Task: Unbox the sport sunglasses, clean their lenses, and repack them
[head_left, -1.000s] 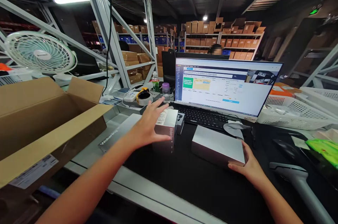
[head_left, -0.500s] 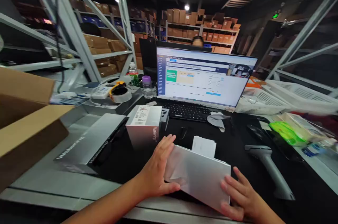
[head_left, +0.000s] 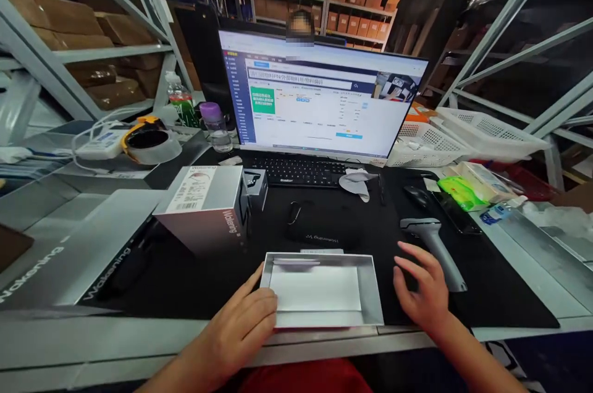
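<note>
Head view. We have the silver tray at the near edge of the counter, its hollow side up, in the middle between the hands. Its long axis runs left to right, so one short wall faces each palm. The left hand is the nearer: its fingers are curled over the left short wall, gripping it. The right hand stands a little off the right short wall, fingers spread and thumb apart, with nothing in its grasp; whether its underside rests on the mat we cannot tell.

Just right of and beyond the right hand lies the scanner, its handle slanting toward the near right. Apparently nothing touches it.

Beyond the tray's far wall we note a black pouch, long axis also left to right, roughly parallel to the tray. A pale slip shows between the two; its contact with the tray is hidden.

Far left of the tray, well apart, is the labelled box, upright. The keyboard lies farther off, below the monitor.
</note>
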The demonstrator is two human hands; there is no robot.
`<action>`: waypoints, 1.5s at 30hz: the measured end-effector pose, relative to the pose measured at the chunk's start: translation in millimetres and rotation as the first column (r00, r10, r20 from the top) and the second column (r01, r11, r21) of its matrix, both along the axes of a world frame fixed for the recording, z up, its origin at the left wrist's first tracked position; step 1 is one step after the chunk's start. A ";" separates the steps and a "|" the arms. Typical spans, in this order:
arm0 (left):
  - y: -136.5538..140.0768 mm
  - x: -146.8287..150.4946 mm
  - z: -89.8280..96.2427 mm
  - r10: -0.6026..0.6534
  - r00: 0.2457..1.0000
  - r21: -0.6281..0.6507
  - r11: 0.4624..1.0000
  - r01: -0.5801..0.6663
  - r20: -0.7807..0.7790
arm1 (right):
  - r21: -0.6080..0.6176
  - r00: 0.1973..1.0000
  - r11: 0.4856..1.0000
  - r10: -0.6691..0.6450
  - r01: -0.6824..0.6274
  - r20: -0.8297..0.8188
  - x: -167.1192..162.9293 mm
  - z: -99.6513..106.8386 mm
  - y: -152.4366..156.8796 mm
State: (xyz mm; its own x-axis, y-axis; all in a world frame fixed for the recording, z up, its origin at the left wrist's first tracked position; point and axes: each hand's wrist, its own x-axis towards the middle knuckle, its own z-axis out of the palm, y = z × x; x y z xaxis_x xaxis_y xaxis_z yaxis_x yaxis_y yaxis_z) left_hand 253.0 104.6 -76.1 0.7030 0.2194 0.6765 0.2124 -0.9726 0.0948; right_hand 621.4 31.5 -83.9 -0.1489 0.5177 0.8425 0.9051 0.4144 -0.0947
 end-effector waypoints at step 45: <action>-8.5 4.4 7.2 0.083 0.991 0.069 0.995 -0.076 -0.109 | -0.849 0.867 0.198 0.000 -0.489 -0.499 -70.4 97.3 59.1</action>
State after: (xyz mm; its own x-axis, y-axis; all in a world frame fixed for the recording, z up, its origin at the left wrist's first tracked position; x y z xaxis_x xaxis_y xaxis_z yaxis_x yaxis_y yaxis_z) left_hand 257.4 96.0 -68.9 0.7566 0.2361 0.6098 0.2950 -0.9555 0.0040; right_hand 551.0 90.7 13.4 -0.2994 0.9283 -0.2207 0.5723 -0.0104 -0.8200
